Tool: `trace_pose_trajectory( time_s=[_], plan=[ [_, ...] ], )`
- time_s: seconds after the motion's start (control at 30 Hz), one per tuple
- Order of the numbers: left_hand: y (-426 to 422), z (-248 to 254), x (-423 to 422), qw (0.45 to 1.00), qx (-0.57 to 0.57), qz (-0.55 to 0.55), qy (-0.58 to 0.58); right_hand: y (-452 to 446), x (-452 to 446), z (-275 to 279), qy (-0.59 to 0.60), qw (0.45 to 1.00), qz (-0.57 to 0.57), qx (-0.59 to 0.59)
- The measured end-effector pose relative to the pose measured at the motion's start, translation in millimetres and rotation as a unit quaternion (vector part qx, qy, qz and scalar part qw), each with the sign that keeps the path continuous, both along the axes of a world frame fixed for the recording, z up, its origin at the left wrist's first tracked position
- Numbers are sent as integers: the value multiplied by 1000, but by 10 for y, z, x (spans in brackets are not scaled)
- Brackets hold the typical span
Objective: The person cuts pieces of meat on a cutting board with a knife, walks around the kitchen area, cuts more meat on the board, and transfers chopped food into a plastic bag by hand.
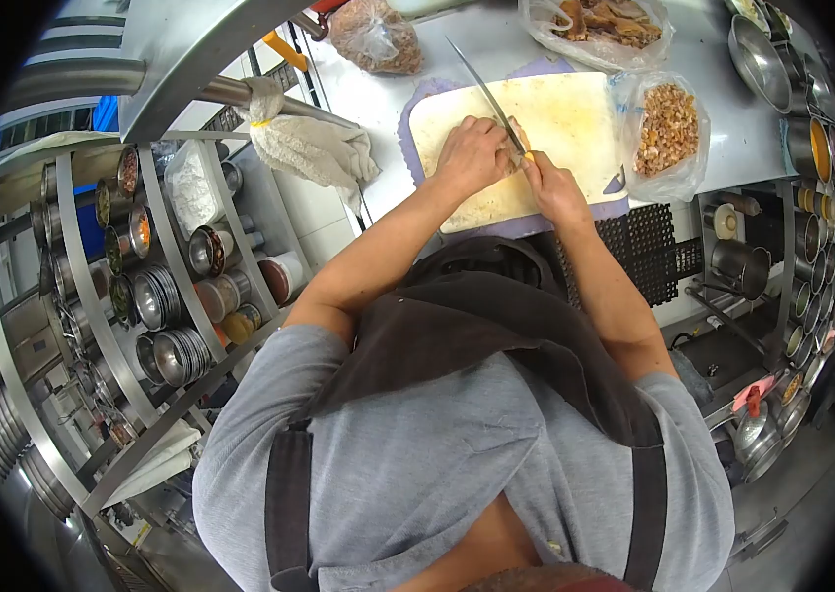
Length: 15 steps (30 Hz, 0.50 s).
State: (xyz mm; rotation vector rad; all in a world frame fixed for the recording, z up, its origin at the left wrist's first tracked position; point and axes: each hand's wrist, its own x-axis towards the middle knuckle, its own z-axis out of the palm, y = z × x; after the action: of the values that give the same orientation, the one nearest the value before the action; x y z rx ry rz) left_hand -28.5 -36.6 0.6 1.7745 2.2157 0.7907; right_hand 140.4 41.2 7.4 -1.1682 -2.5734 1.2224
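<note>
My right hand is closed on the handle of a long knife, whose blade points up and left across the cutting board. Against the blade, my left hand has its fingers curled on a small brownish piece of food, mostly hidden by the fingers. The pale, stained board lies on a purple cloth. Right of the board is a clear bag of chopped brown pieces. Beyond the board sits an open bag with larger brown pieces.
A tied bag of brown food stands at the far left of the steel table. A towel hangs from a rail on the left. Racks of metal bowls fill the left side; metal pans stand at the right.
</note>
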Motion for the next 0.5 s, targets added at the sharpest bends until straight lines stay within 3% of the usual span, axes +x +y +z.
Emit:
trace_pose_trajectory(
  time_s=[0.23,0.33,0.43,0.5],
  plan=[
    [-195,99,-51,998,40,26,-27,49,2,438,60,995,-35,-78],
    [-257,127,-55,998,33,31,-35,-9,-19,504,110,992,-25,-55],
    [-314,90,-23,1000,4,9,-21,-34,7,49,10,1000,9,10],
    [-302,65,-19,1000,15,-4,2,31,-14,14,16,1000,12,4]
  ],
)
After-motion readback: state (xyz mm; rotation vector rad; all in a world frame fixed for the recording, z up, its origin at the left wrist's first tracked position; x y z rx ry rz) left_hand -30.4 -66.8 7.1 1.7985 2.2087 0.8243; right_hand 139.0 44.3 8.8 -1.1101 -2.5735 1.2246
